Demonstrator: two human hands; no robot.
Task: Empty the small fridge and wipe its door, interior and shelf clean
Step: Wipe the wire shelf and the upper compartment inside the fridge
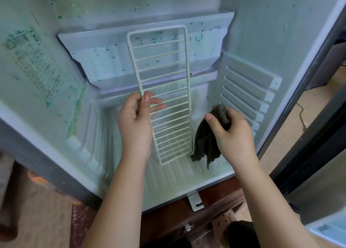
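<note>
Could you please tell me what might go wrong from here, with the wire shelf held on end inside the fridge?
1. The left hand grips the wire shelf by one side rail only; wiping pressure could twist it or make its lower end skid on the ribbed fridge floor.
2. The cloth hangs loose from the right hand and could snag on the wires.
3. Green flecks cover the interior walls; the shelf may pick them up again.

No text is legible. A printed label (33, 64) with a ruled table and a round emblem is affixed to the left inner wall of the fridge (258, 34); its characters are smeared and unreadable.
</note>
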